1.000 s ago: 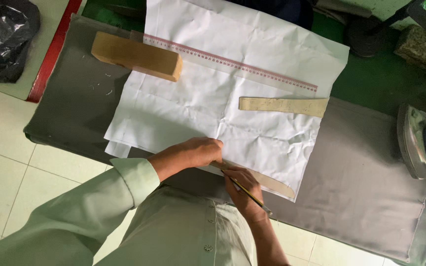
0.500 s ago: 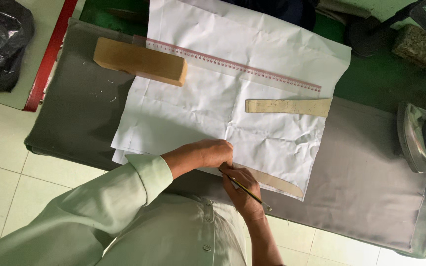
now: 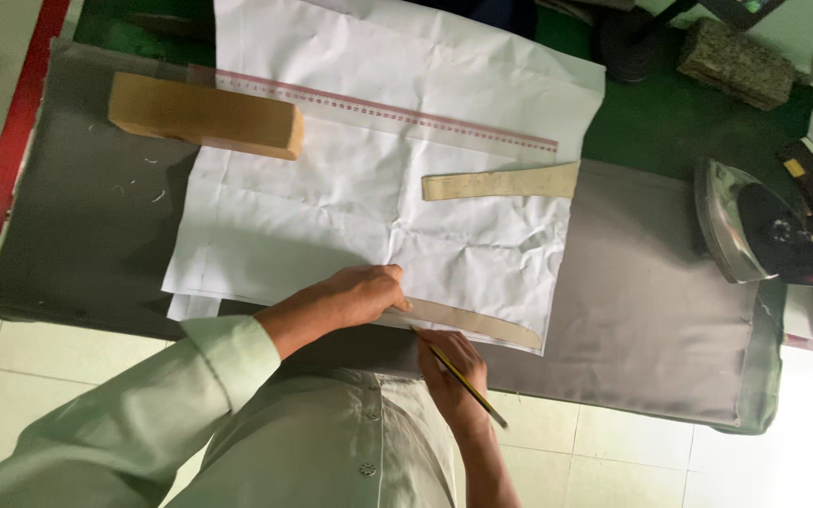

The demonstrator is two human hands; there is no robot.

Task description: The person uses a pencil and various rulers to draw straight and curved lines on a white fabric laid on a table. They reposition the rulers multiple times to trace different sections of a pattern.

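Pencil [image 3: 463, 379] stays pinched in right hand [image 3: 452, 372] fingers; left hand [image 3: 361, 293] still flattens the curved template [image 3: 482, 323].

paper [image 3: 350, 188] on table [image 3: 651, 320], iron [image 3: 764, 230] right

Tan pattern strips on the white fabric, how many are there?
2. One tan strip lies flat toward the fabric's right side, below the clear ruler. The other curved strip sits at the near edge, pressed by the left hand. More may be hidden.
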